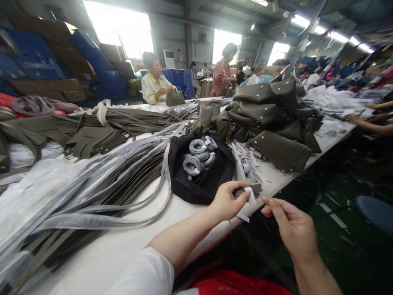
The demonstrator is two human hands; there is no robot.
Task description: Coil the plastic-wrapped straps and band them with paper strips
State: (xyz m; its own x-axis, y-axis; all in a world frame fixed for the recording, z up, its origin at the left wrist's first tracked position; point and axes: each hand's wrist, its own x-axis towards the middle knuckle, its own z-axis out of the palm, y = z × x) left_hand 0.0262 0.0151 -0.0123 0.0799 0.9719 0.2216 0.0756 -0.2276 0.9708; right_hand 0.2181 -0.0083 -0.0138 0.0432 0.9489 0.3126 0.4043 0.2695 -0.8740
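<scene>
pinching white tag (251, 195), left hand (226, 201) half hides strap; right hand (291, 226) empty, loose.

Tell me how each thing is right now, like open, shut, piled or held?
left hand: pinching a strap end with a white tag
right hand: open, holding nothing
black bag: open, grey rolls inside
olive bags: piled
wrapped straps: lying bundled on the table

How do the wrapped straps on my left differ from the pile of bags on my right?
The wrapped straps are long, thin and sleeved in clear plastic; the bags are bulky, unwrapped and studded. The straps lie flat, fanned across the table; the bags are heaped high. Both are olive green.
</scene>
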